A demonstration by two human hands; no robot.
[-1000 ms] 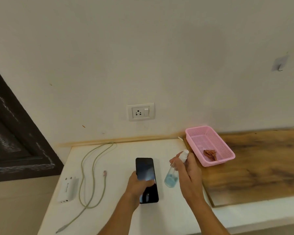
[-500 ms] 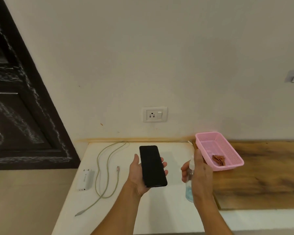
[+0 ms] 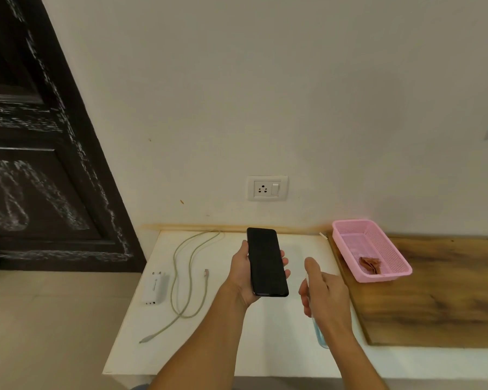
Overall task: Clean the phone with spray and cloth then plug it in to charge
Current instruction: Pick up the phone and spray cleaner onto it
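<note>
Holding the phone in the left hand, screen up and dark, lifted off the table. Thumb on its left edge, fingertips wrapped around the right edge, palm under the lower half. Phone's top end points at the wall, roughly below the socket.

Right hand is just right of the phone, not touching it. It's closed around the spray bottle; only the clear bottom with blue liquid shows below the wrist, the rest is hidden behind the hand. Index finger sticks up; nozzle can't be seen.

Cloth, brownish and folded, sits in the pink basket, toward its near end. Basket rests on the wood board on the right, against the wall.

Left part of the table: white charger lying flat near the edge, cable looped just beside it, one plug near the front, the other end loose between the loop and the left forearm. Nothing in the socket. Dark door at far left.
</note>
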